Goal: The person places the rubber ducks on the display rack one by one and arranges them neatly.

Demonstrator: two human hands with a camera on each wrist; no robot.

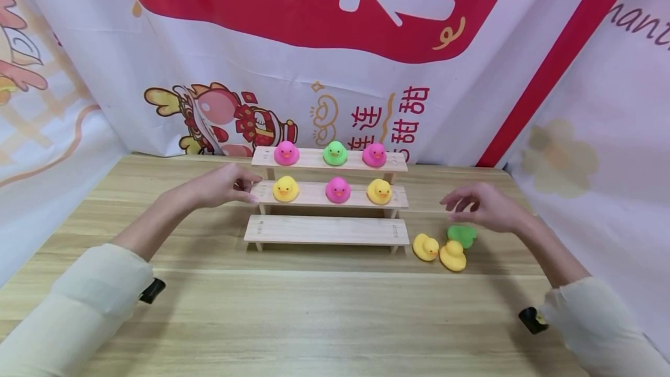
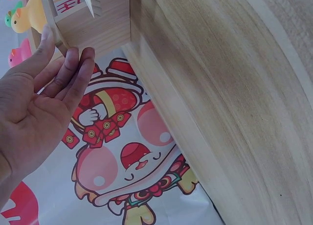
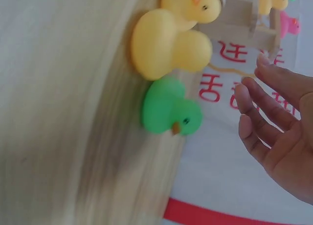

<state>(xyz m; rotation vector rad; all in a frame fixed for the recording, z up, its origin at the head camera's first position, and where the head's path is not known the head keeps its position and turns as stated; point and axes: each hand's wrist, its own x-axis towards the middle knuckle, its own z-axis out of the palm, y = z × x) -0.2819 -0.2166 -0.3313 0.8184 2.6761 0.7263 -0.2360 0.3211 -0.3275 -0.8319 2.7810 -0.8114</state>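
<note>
A tiered wooden stand (image 1: 327,230) carries rubber ducks on its upper two tiers. My left hand (image 1: 230,185) grips the left end of the middle tier, thumb at the board's edge, near a yellow duck (image 1: 285,189). Also on that tier are a pink duck (image 1: 338,190) and another yellow duck (image 1: 379,191). My right hand (image 1: 484,207) hovers with loosely bent fingers, nothing in them, above a green duck (image 3: 168,107) on the table. Beside that duck lie two yellow ducks, one (image 1: 453,256) close against it and the other (image 1: 426,247) nearer the stand.
Along the top tier sit a pink duck (image 1: 286,153), a green duck (image 1: 335,153) and another pink duck (image 1: 374,155). A printed cloth (image 1: 314,74) hangs behind the wood-grain table (image 1: 314,319), with further cloth at both sides.
</note>
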